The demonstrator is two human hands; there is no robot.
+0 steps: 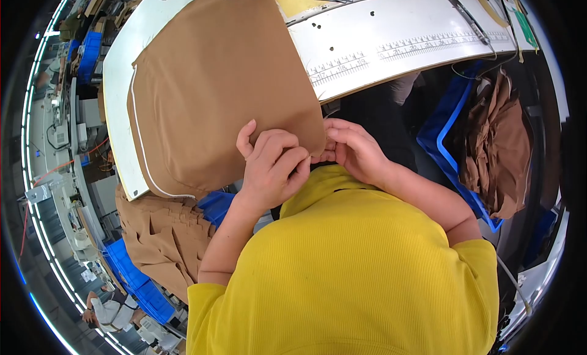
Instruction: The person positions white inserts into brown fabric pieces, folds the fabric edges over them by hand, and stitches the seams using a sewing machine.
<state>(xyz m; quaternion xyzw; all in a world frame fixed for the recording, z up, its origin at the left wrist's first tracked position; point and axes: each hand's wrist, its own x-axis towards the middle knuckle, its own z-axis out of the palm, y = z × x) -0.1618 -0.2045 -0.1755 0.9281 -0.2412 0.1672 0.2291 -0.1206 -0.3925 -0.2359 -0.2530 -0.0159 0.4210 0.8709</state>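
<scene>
A big, smooth piece of brown cloth (214, 74) lies on the white counter (361, 31). It covers much of the left part, and its lower end comes past the near edge, toward the person in the ribbed yellow shirt (367, 263).

The left hand (272, 172) is bunched up small, its fingers and thumb nipping the cloth close to its near right corner. One finger sticks up. The right hand (361, 150) is just beside it, with bent fingers at the same corner. Some of its tips are hidden, so I can't tell if it grips tight.

How far along is it? The cloth is laid out mostly flat. A thin white cord (142, 141) runs down its left side and around the bottom, but I can't tell if it is stitched on. The corner looks like the part being worked on, so I think this piece is not finished. How much is left doesn't show.

More cloth is near. A heap of folded brown cloth (165, 239) sits below the counter's near left corner. On the right, below the near edge, crumpled dark brown cloth (498, 153) fills a blue plastic bin (449, 141). I can't tell which heap is done.
</scene>
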